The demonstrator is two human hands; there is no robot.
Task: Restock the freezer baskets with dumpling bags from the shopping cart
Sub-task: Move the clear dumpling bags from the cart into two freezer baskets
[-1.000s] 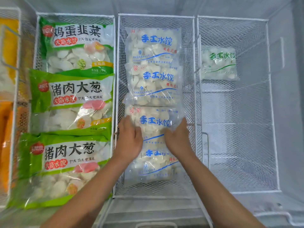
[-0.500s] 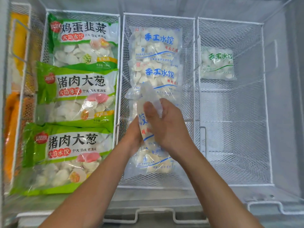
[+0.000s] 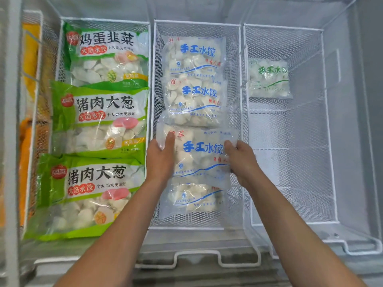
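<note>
Both hands grip one clear blue-print dumpling bag [image 3: 199, 154] at mid-frame: left hand [image 3: 160, 160] holds its left edge, thumb on top near the upper left corner, other fingers hidden under the bag; right hand [image 3: 241, 160] holds the right edge, thumb over the plastic, fingers curled round it. Bag lies flat, print facing up, inside the middle basket [image 3: 198, 22]. It overlaps the lower edge of the second blue-print bag [image 3: 194, 100] above it and covers the top of a lower blue-print bag [image 3: 192, 197] toward frame bottom. Top blue-print bag [image 3: 193, 55] sits at the far end of the same basket; all four in one column.

Left basket [image 3: 103, 20], left of centre: three green dumpling bags in a column, egg-chive bag [image 3: 107, 54] upper, pork-scallion bag [image 3: 99, 119] middle, second pork-scallion bag [image 3: 83, 195] lower, each overlapping the next.

Right basket [image 3: 284, 27]: single green-print clear bag [image 3: 268, 79] at its upper end, mesh floor showing below it.

Far left edge of frame: orange and yellow packs [image 3: 31, 59] behind another wire wall, contents unclear. Both forearms enter from frame bottom.
</note>
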